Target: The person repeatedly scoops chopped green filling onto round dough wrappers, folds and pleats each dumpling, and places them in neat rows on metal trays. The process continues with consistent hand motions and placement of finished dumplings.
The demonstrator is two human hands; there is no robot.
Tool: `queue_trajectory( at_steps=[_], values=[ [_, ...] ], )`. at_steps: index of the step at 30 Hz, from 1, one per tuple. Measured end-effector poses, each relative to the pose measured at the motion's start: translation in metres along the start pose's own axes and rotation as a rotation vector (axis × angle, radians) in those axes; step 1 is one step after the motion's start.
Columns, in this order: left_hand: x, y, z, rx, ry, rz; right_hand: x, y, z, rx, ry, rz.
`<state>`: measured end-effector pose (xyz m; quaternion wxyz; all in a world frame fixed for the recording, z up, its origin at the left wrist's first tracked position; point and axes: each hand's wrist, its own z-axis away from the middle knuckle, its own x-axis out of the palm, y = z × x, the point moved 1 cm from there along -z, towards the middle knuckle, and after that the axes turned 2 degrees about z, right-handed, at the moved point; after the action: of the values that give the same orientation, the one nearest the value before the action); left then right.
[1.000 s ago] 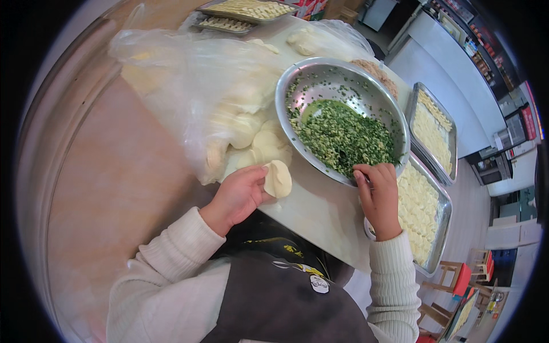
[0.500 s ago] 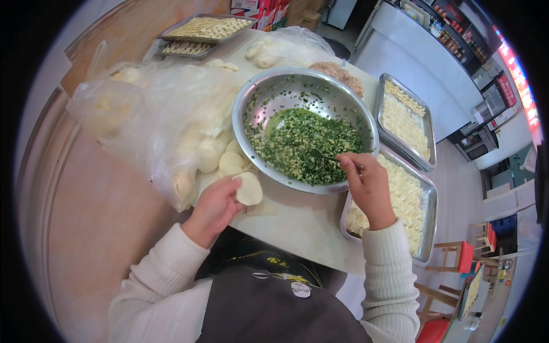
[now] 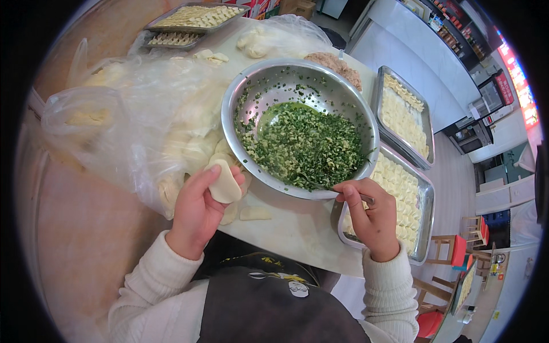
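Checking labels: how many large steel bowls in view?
1: the steel bowl on the table, holding chopped green mix, right hand at its near rim. None other shows.

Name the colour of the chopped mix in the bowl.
The chopped mix is green with pale yellow bits; head view shows it best.

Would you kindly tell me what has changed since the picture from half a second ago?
The right hand has drawn the thin metal utensil through the chopped green filling toward the near rim of the round silver metal bowl. The left hand has shifted slightly left, tilting the round pale dough wrapper. Both hands keep their holds; the bowl stays put.
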<state>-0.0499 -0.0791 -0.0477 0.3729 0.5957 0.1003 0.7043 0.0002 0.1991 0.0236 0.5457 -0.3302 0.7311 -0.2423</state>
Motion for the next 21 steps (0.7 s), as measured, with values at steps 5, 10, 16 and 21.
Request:
queue_trajectory(
  at_steps=[5,10,16,21],
  values=[
    [0.017,0.007,-0.015,-0.07,-0.017,0.296,0.013,0.021,0.006,0.363,0.165,-0.37],
    [0.038,0.006,-0.025,-0.111,-0.11,0.187,0.017,0.042,0.009,0.4,0.303,-0.626],
    [0.058,-0.008,-0.046,-0.033,-0.106,-0.003,0.017,0.045,0.009,0.43,0.337,-0.628],
    [0.063,-0.002,-0.048,-0.008,-0.027,0.082,0.017,0.043,0.014,0.34,0.292,-0.458]
  ],
)
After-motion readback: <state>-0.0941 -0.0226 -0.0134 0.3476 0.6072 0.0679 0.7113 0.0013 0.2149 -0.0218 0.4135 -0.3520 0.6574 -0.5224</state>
